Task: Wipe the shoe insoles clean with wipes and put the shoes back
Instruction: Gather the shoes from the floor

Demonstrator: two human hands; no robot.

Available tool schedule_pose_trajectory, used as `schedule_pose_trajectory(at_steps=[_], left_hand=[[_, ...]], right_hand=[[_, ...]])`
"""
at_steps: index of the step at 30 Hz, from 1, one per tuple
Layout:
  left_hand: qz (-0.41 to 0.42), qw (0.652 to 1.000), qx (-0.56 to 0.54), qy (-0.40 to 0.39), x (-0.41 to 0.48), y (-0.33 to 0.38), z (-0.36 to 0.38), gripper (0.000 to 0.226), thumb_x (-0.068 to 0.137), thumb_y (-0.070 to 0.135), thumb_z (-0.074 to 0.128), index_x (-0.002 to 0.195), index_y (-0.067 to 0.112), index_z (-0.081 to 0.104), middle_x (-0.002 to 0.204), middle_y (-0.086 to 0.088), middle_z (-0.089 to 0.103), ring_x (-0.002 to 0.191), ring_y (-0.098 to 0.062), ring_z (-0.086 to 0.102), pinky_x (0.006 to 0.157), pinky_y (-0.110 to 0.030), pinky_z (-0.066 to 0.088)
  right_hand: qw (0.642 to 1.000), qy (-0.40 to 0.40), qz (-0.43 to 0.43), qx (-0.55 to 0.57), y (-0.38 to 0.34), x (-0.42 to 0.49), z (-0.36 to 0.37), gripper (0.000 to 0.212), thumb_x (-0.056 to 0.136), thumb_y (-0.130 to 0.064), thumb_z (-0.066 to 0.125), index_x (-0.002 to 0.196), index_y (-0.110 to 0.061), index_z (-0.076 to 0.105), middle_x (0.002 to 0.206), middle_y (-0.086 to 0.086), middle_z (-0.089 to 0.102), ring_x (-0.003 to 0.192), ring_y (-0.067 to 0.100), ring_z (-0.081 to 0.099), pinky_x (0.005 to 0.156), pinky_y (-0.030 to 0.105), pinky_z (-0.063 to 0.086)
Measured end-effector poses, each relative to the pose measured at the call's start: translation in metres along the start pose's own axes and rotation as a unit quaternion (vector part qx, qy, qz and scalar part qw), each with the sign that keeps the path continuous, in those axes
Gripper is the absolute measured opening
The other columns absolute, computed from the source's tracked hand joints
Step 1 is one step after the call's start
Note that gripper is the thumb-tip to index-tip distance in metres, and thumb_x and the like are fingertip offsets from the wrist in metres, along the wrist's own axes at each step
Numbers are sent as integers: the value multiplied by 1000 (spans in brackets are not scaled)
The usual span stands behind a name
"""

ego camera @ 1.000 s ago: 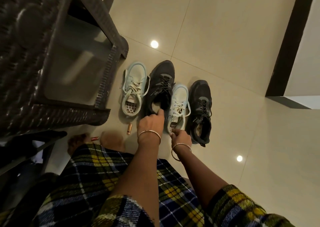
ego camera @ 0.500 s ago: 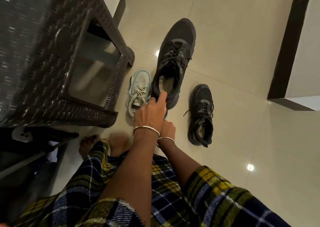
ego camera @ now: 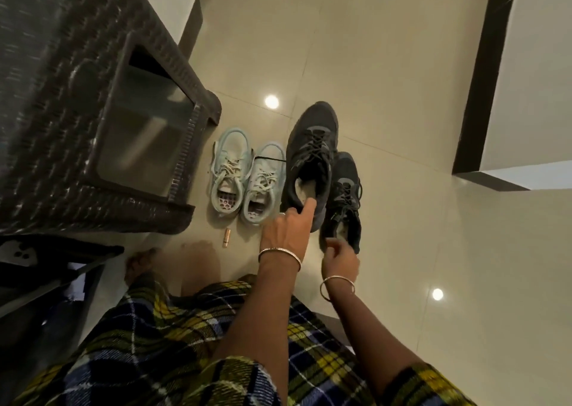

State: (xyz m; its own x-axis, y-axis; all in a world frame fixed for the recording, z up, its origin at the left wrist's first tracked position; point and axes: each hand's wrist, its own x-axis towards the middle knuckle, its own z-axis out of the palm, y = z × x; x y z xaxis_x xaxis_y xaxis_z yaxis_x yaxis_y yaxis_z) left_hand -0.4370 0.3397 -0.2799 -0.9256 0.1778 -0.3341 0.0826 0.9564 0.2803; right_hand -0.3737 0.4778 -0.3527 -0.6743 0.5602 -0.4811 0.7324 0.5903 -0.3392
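Note:
My left hand (ego camera: 288, 229) holds a black sneaker (ego camera: 309, 158) by its heel collar, index finger hooked inside the opening, with a pale insole visible within. The sneaker hangs toe-away just above the floor. A second black sneaker (ego camera: 345, 201) lies on the tiles directly to its right, partly overlapped by it. My right hand (ego camera: 339, 260) is at that shoe's heel, curled fingers and thumb pinching the rim. Two pale blue-white sneakers (ego camera: 229, 170) (ego camera: 263, 182) stand side by side to the left. No wipe is visible.
A dark woven stool (ego camera: 93, 111) stands at the left, close to the pale sneakers. A small copper-coloured cylinder (ego camera: 227, 237) lies on the floor near my bare feet (ego camera: 198, 260). A dark-edged wall corner (ego camera: 483, 170) juts in at the right.
The second pale sneaker now stands beside its partner. My left hand has carried the black sneaker right and down, next to the other black one. My right hand moved to that shoe's heel.

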Motion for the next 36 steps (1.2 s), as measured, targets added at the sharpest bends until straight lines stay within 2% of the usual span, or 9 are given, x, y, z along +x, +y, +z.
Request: schedule_pose_trajectory(at_steps=[2,4,6,9,13,18,20,30,36], left_hand=[[-1,999,-1,-42,-1,6,12,36,99,24,50,134,22,42,86,-7,65,75,-28,67,52,-34,33],[5,997,-19,-78,-1,8,21,36,103,20,40,138,21,33,96,-9,65,87,-31,66,58,-35,35],[12,994,-25,-109,1,8,25,38,102,15,38,140,19,30,101,-12,66,91,-33,65,61,-36,36],[32,989,-25,-140,4,10,26,43,100,4,35,141,15,29,106,-14,67,96,-34,65,64,-37,37],[49,983,-35,-171,11,17,31,45,97,1,36,140,11,28,108,-17,65,98,-35,63,67,-37,40],[52,979,-55,-189,18,22,36,42,98,3,38,138,13,31,109,-17,64,98,-37,63,67,-39,41],[46,983,-53,-172,18,22,34,35,99,11,44,133,14,35,107,-15,66,96,-36,65,64,-38,40],[17,990,-13,-139,12,21,-20,28,99,6,41,125,14,40,109,-14,66,101,-36,65,67,-39,44],[11,993,-10,-117,1,5,-77,26,98,12,46,123,15,42,106,-18,63,101,-40,62,72,-44,47]], right_hand=[[999,44,0,-23,15,10,-20,27,91,-5,53,110,-14,70,106,11,72,98,33,65,80,34,48],[998,32,15,-44,27,21,-31,33,90,-6,51,120,-17,63,104,12,72,96,36,65,79,38,50],[996,-28,44,-75,35,32,-33,46,88,-9,54,133,-22,52,104,14,72,96,38,65,80,40,51],[975,-160,59,-144,37,41,-28,72,87,-18,65,151,-27,35,129,12,64,115,35,61,94,37,49],[947,-253,144,-134,39,51,-13,85,85,-21,72,155,-27,23,140,13,54,115,35,59,94,35,50],[965,-149,100,-191,38,57,-6,38,87,-26,71,122,-17,60,115,13,68,105,34,63,81,35,50],[972,-98,85,-194,30,56,-11,29,85,-27,71,113,-17,68,108,12,70,102,34,64,81,36,52],[984,-41,-76,-153,-14,16,-56,25,91,-37,64,103,-16,69,90,9,73,90,35,65,66,33,40],[977,-29,-142,-156,-48,-14,-100,26,92,-39,63,100,-15,68,91,9,73,88,34,65,67,36,45]])
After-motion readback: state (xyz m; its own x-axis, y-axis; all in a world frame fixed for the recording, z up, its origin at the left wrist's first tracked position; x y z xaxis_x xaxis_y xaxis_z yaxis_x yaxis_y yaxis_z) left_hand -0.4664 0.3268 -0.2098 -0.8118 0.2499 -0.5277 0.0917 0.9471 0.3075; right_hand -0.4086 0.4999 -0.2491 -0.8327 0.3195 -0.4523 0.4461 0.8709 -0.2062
